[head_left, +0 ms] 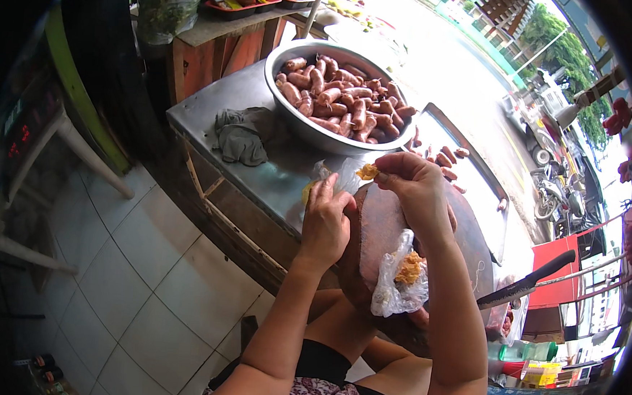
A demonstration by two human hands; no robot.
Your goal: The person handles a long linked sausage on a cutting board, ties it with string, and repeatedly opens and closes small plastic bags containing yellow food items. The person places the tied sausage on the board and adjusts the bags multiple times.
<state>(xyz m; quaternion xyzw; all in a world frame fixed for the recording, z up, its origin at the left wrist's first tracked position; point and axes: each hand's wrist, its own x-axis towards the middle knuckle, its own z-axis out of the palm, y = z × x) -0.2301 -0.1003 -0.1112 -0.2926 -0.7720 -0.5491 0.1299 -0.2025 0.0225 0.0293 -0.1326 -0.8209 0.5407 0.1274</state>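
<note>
My left hand point(325, 227) is closed on the edge of a small clear plastic bag point(348, 176), which sticks up past my fingertips. Just to its right, my right hand point(421, 193) pinches a lump of orange-yellow crumbly food point(367, 172) close to the bag. Below my hands, a round dark chopping board point(465, 236) carries a flat pale-pinkish piece point(381, 234) whose kind I cannot tell. Another crumpled clear bag point(389, 296), opened around more orange crumbly food point(411, 268), rests at the board's near side, partly behind my right forearm.
A large metal basin point(281, 108) heaped with short sausages point(344, 98) stands on the metal table point(191, 110). More sausages point(445, 158) lie on a tray right of it. A grey cloth point(242, 135) is at left. A black-handled knife point(528, 281) points in from the right.
</note>
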